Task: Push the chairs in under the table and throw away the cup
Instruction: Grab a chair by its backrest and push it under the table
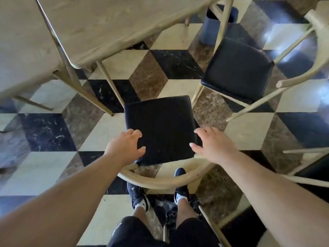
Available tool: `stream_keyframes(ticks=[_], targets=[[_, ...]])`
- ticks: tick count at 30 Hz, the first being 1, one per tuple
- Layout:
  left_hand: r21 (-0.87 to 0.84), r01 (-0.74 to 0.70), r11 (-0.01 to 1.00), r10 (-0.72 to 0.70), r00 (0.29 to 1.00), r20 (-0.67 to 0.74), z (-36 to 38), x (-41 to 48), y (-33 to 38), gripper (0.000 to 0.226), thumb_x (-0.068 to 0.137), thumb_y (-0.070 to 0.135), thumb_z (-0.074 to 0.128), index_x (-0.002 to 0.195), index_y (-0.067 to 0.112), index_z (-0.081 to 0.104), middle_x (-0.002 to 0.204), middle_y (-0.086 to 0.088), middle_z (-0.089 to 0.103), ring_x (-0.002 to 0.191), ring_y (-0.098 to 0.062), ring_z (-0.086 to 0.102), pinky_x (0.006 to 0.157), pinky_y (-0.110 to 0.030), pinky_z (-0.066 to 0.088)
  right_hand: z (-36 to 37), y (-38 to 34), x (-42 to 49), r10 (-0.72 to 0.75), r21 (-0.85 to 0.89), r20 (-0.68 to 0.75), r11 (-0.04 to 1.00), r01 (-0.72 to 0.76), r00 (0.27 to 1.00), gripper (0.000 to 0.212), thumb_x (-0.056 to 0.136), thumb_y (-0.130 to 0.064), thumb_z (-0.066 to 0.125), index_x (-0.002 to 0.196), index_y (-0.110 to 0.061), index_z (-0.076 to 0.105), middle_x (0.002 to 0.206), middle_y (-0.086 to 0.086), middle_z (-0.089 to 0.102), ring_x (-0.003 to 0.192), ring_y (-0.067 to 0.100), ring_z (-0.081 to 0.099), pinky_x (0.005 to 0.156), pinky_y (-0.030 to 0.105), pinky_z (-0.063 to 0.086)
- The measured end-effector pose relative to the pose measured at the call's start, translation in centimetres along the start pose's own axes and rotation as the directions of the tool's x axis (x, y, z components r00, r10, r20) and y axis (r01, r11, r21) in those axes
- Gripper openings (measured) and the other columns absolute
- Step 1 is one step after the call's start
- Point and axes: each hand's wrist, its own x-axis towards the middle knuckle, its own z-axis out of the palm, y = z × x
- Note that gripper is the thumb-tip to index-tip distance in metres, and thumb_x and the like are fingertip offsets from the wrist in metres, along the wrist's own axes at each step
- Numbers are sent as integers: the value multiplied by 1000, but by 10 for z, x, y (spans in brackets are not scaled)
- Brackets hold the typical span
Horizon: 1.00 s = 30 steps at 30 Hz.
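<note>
Both your arms reach forward and down over the nearest chair, the one with the black padded seat and a curved pale wooden backrest that arcs just in front of your feet. Your left hand sits at the seat's left edge, knuckles up, fingers loosely curled and spread, the fingertips over the cushion; it grips nothing, and whether it touches the seat you cannot tell. Your right hand mirrors it at the seat's right edge, palm down and turned inward, fingers spread wide and the thumb pointing toward the cushion, also empty. Neither hand is on the backrest, which lies below your wrists.

The chair stands out from the wooden table, its front edge near the table's corner and close to one slanted table leg, not under the top. A second chair with the same black seat stands to the right and farther off, angled, also pulled out. Beyond it, partly hidden by that chair's frame, a dark blue bin stands on the checkered floor beside the table's far end. Your black shoes and shorts show under the backrest. The cup is nowhere in view.
</note>
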Motion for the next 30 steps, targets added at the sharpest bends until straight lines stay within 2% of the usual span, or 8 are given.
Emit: stream_keyframes(ticks=[2, 10, 13, 16, 20, 22, 26, 30], targets=[[2, 18, 1000, -18, 999, 29, 9, -1, -8, 53, 98, 53, 60, 144, 28, 50, 139, 0, 57, 118, -25, 59, 92, -45, 56, 11, -3, 3, 12, -7, 43, 1000, -11, 999, 71, 95, -75, 35, 150, -31, 42, 143, -1, 58, 131, 28, 54, 100, 54, 53], [109, 70, 992, -89, 979, 184, 49, -17, -39, 58, 93, 65, 55, 141, 33, 49, 138, 5, 58, 116, -27, 62, 90, -49, 55, 61, -9, 0, -57, 15, 199, 998, 55, 978, 60, 104, -59, 47, 154, -26, 43, 140, 0, 59, 127, 26, 54, 97, 44, 52], [233, -44, 971, -11, 973, 231, 52, -21, -36, 43, 106, 50, 44, 140, 28, 57, 137, 1, 58, 121, -28, 60, 98, -46, 47, 76, -11, -6, -74, -14, 238, 997, 79, 968, 57, 104, -61, 44, 150, -27, 48, 132, -2, 64, 120, 25, 60, 96, 45, 53], [337, -242, 910, 138, 942, 305, 56, -26, -38, 31, 109, 38, 43, 131, 29, 62, 116, 0, 59, 108, -26, 62, 86, -46, 42, 82, -11, -6, -104, -86, 216, 988, 125, 971, 56, 103, -67, 32, 132, -29, 60, 114, -6, 71, 104, 21, 66, 89, 43, 52], [336, -272, 902, 125, 909, 398, 63, -26, -44, 88, 91, 90, 8, 135, 35, 60, 108, 8, 70, 102, -22, 62, 94, -45, 38, 76, -13, -7, -161, -112, 309, 973, 204, 937, 66, 98, -80, 25, 95, -30, 68, 81, -6, 65, 81, 16, 60, 77, 40, 41], [314, -314, 896, 162, 889, 428, 65, -27, -45, 107, 73, 105, 7, 138, 36, 58, 106, 9, 69, 102, -22, 59, 96, -46, 37, 74, -13, -9, -218, -117, 350, 955, 274, 911, 72, 94, -86, 22, 87, -29, 65, 76, -7, 63, 78, 15, 60, 81, 41, 36], [331, -360, 872, 147, 838, 525, 49, -27, -37, 63, 79, 92, 50, 105, 35, 52, 96, 12, 54, 101, -20, 56, 99, -44, 43, 70, -3, -8, -314, -165, 470, 887, 431, 825, 68, 89, -91, 30, 96, -31, 59, 89, -8, 63, 88, 20, 62, 94, 46, 44], [365, -374, 852, 130, 828, 545, 41, -25, -25, 38, 91, 65, 64, 112, 34, 61, 96, 11, 47, 105, -21, 58, 97, -42, 46, 59, 3, -2, -358, -273, 491, 802, 531, 794, 41, 96, -66, 60, 110, -27, 63, 103, -3, 68, 102, 25, 64, 94, 45, 48]])
